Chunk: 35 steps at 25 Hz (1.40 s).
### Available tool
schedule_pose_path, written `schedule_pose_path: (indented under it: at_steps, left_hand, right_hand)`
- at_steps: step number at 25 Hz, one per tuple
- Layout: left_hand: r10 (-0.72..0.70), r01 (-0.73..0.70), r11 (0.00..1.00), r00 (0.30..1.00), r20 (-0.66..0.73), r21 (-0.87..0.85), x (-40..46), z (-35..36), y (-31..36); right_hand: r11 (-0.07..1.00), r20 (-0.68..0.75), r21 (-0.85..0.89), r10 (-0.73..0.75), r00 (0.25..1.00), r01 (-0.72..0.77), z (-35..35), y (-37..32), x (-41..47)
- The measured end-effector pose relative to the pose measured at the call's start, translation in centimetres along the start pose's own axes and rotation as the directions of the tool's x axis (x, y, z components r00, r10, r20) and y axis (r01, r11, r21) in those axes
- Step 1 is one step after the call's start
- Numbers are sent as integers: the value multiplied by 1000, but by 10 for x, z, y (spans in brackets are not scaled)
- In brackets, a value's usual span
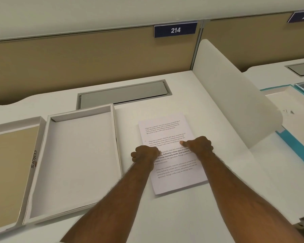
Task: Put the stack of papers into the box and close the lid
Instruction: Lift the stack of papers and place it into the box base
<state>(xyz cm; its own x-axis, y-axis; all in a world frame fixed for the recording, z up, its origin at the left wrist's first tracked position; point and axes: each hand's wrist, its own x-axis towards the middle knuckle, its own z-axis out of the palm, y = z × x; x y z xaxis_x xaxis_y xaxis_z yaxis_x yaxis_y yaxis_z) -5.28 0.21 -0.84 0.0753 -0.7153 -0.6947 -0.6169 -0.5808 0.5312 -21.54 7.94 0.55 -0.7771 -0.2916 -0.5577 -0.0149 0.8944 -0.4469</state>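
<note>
On the white desk (191, 216) my left hand (144, 154) and right hand (198, 145) rest curled, fingers folded under, on the stack of papers (172, 162), gripping nothing I can see; bare desk lies nearer me. Just left, the open box (74, 162) sits empty, its lid (11, 165) beside it, inside up. The stack's long axis runs away from me, tilted slightly left.

Matt white paper sheets (172, 155), matt cardboard box (74, 163), smooth desk (182, 216).
</note>
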Motion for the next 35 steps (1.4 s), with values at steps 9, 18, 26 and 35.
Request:
schedule_pose_path:
  at_steps: [9,18,26,35]
  left_hand:
    - [13,-15,995,1000,-22,-102,3,4,4]
    - [107,-87,978,990,96,-188,16,-4,-2]
    - [375,-300,860,920,112,-414,4,-4,-25]
    - [554,-233,635,802,223,-737,0,-30,-39]
  right_hand:
    - [998,-42,55,-11,999,13,6,6,-2]
    - [1000,-56,30,-4,998,5,8,8,-3]
    - [1000,-29,-19,-4,1000,4,13,8,7]
    - [856,182,490,-286,941,165,-12,19,11]
